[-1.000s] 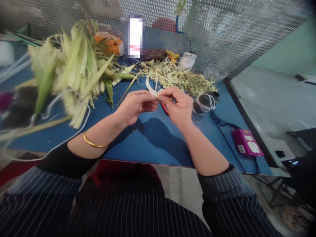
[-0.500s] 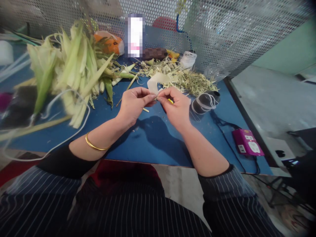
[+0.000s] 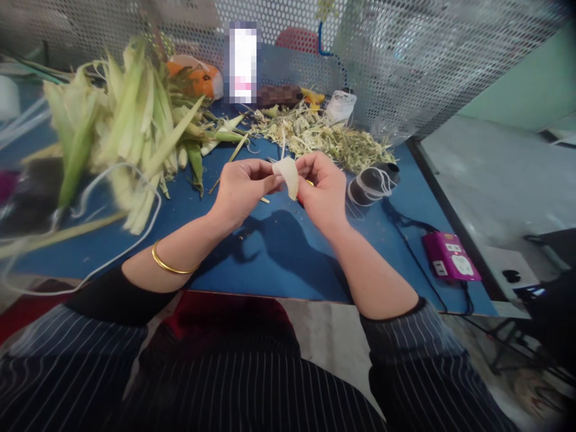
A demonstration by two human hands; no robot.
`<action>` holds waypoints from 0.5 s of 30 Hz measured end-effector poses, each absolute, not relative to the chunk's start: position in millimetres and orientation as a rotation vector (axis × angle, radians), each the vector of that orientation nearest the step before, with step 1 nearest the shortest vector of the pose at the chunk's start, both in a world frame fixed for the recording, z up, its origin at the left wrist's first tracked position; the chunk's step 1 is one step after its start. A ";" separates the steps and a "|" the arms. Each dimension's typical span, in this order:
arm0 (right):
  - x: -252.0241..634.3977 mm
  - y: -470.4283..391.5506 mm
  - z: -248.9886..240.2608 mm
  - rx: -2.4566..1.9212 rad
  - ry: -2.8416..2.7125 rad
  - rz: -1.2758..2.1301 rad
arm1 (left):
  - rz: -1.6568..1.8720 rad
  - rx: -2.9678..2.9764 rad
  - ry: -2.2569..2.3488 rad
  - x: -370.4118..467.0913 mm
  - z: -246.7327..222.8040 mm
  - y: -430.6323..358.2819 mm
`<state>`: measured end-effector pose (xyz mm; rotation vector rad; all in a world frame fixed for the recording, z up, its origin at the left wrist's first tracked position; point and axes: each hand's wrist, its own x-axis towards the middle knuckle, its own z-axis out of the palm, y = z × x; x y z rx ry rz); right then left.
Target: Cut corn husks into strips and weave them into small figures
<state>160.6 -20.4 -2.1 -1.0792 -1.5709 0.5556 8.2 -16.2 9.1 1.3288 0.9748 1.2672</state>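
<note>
A pale corn husk strip (image 3: pixel 289 175) is curled over between my two hands, above the blue table. My left hand (image 3: pixel 240 189) pinches it between thumb and fingertips. From the other side, my right hand (image 3: pixel 324 191) has its fingers bent and closed at the strip's edge. A bit of red and yellow shows by my right thumb, too small to name. Just right of that hand lies a dark spool (image 3: pixel 371 185) wound with white cord. To the left, a big heap of corn husks (image 3: pixel 130 129) is piled up.
Shredded husk scraps (image 3: pixel 324 135) lie behind my hands. A phone (image 3: pixel 243 63), blurred out, stands before the perforated metal screen (image 3: pixel 288 30). An orange packet (image 3: pixel 198 78) is beside it. A purple power socket (image 3: pixel 451 257) with black cables sits at the right edge. A white cable (image 3: pixel 155 210) loops at left.
The husk strip, which looped up behind my fingertips, is now folded over toward me and hangs down between my hands. My right fingers have shifted slightly apart from the left ones.
</note>
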 end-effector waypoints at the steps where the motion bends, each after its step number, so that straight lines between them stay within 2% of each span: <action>1: 161.1 -19.9 -2.9 -1.075 -1.569 0.562 | 1.260 1.324 0.975 8.2 9.0 -16.0; 15: 167.1 -19.6 4.8 -1.014 -1.727 0.465 | 1.099 1.131 0.988 2.4 12.6 -9.9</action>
